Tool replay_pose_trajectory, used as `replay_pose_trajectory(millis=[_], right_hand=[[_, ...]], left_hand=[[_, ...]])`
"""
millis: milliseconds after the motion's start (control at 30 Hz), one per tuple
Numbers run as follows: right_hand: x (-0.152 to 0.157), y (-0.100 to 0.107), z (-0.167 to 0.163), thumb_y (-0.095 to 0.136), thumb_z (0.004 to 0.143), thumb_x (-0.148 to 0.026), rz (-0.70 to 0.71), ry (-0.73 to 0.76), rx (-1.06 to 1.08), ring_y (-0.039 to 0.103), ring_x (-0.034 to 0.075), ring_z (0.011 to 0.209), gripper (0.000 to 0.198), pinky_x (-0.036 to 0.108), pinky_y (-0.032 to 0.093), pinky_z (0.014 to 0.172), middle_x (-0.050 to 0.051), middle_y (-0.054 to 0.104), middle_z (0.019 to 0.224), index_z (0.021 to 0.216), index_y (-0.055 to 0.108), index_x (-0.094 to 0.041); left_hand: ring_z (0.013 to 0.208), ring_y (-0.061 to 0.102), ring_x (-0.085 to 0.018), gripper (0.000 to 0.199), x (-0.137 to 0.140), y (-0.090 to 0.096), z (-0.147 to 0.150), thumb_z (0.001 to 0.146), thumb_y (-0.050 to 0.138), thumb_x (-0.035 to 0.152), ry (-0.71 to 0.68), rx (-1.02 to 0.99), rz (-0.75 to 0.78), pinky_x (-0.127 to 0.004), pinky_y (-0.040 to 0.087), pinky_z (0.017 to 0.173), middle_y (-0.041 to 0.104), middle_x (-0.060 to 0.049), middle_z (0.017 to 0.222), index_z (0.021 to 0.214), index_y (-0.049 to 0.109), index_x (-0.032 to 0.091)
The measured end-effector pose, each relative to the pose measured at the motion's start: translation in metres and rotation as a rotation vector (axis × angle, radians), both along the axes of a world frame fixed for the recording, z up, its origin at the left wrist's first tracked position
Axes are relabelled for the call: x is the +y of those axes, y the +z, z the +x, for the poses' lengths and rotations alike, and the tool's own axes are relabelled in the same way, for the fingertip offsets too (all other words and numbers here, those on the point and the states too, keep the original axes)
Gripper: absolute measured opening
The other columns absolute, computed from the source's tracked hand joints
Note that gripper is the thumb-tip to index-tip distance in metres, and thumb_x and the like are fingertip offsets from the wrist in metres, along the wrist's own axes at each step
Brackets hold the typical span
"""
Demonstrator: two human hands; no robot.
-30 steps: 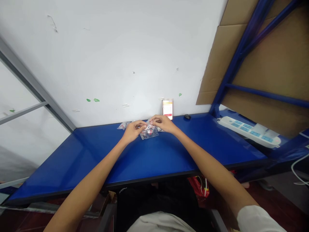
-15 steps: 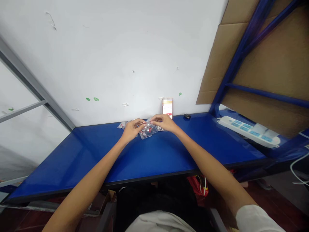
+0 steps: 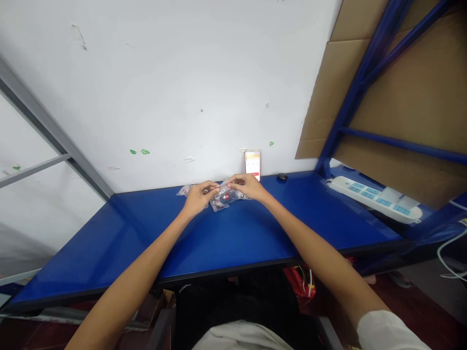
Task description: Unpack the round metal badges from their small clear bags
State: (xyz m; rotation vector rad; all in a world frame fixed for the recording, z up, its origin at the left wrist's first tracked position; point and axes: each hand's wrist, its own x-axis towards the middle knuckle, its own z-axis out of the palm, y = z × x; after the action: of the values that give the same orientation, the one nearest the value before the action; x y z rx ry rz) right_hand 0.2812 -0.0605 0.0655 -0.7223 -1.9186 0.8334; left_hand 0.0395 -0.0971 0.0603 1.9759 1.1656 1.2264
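Apparently, the right hand (image 3: 248, 186) covers the bottom of a phone (image 3: 253, 163).

Glossy blue table (image 3: 233, 238), bearing an upright phone (image 3: 252, 164); a black mouse (image 3: 282, 177), right of the phone; clear plastic packets (image 3: 183, 191), in front of the phone and to its left.

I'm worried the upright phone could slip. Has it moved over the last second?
No. The phone shows no visible shift against the green wall mark above and to its right.
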Motion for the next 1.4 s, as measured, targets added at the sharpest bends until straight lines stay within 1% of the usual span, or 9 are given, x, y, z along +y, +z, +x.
replay_pose_trajectory(millis=[200,333,467,633,800,1033,1167,1267,1400], right_hand=[[-0.0027,0.0017,-0.0012,0.077,0.090,-0.039,-0.006,-0.003,0.002,0.075,0.023,0.088,0.021,0.036,0.059,0.086,0.006,0.082,0.095,0.096,0.082,-0.019],[-0.0037,0.0020,-0.0001,0.076,0.090,-0.040,-0.037,0.036,0.001,0.076,0.023,0.090,0.024,0.036,0.059,0.087,0.006,0.082,0.095,0.100,0.082,-0.019],[-0.0032,0.0013,0.0011,0.077,0.089,-0.039,-0.040,0.019,-0.009,0.076,0.022,0.089,0.022,0.035,0.060,0.086,0.006,0.082,0.096,0.101,0.082,-0.020],[0.0003,-0.0019,0.0016,0.080,0.087,-0.038,-0.047,0.044,-0.017,0.076,0.022,0.091,0.026,0.035,0.060,0.087,0.006,0.082,0.098,0.106,0.081,-0.020],[0.0010,-0.0032,0.0001,0.081,0.087,-0.035,-0.007,0.007,0.000,0.076,0.022,0.090,0.022,0.036,0.060,0.086,0.006,0.081,0.098,0.103,0.081,-0.020],[0.0002,-0.0038,-0.0015,0.080,0.086,-0.031,-0.006,0.028,0.050,0.077,0.023,0.093,0.028,0.039,0.062,0.088,0.008,0.081,0.098,0.112,0.078,-0.019],[-0.0011,-0.0030,-0.0012,0.079,0.087,-0.030,0.022,0.026,0.050,0.077,0.022,0.093,0.027,0.037,0.061,0.088,0.008,0.081,0.099,0.113,0.078,-0.019],[-0.0025,-0.0012,-0.0007,0.079,0.088,-0.031,0.043,0.002,0.021,0.076,0.022,0.090,0.025,0.035,0.060,0.085,0.007,0.082,0.100,0.110,0.080,-0.019],[-0.0047,0.0020,0.0000,0.078,0.089,-0.032,0.054,-0.023,-0.020,0.075,0.022,0.088,0.016,0.034,0.058,0.084,0.007,0.082,0.097,0.097,0.083,-0.019]], left_hand=[[0.072,0.069,-0.021,0.035,0.0017,-0.0002,-0.0001,0.087,0.077,0.051,-0.020,-0.034,-0.021,-0.032,0.057,0.064,0.078,-0.006,0.088,0.099,0.080,0.019],[0.071,0.069,-0.020,0.034,0.0006,-0.0002,0.0002,0.088,0.076,0.049,-0.035,-0.047,-0.033,-0.032,0.058,0.064,0.078,-0.007,0.093,0.101,0.080,0.018],[0.070,0.069,-0.019,0.034,-0.0019,0.0014,0.0017,0.089,0.076,0.048,-0.053,-0.058,-0.039,-0.032,0.058,0.064,0.079,-0.008,0.097,0.103,0.079,0.018],[0.078,0.071,-0.021,0.031,-0.0024,0.0000,0.0026,0.091,0.073,0.048,-0.056,-0.017,-0.025,-0.031,0.059,0.067,0.078,-0.007,0.097,0.103,0.076,0.019],[0.089,0.073,-0.023,0.031,-0.0010,-0.0041,0.0021,0.092,0.072,0.049,-0.060,-0.012,-0.003,-0.031,0.059,0.071,0.078,-0.008,0.101,0.103,0.074,0.020],[0.091,0.072,-0.023,0.030,-0.0033,-0.0007,0.0032,0.092,0.073,0.046,-0.056,-0.020,0.013,-0.031,0.058,0.073,0.077,-0.008,0.101,0.105,0.073,0.019],[0.092,0.072,-0.023,0.033,-0.0044,0.0009,0.0031,0.092,0.073,0.047,-0.056,-0.012,0.020,-0.030,0.057,0.072,0.077,-0.008,0.101,0.107,0.074,0.018],[0.088,0.073,-0.022,0.036,-0.0047,0.0013,0.0021,0.092,0.072,0.049,-0.055,0.012,0.002,-0.030,0.057,0.072,0.078,-0.008,0.103,0.110,0.076,0.018],[0.072,0.070,-0.019,0.037,-0.0053,0.0025,0.0008,0.094,0.069,0.052,-0.037,0.068,-0.043,-0.029,0.054,0.065,0.079,-0.006,0.097,0.105,0.079,0.018]])
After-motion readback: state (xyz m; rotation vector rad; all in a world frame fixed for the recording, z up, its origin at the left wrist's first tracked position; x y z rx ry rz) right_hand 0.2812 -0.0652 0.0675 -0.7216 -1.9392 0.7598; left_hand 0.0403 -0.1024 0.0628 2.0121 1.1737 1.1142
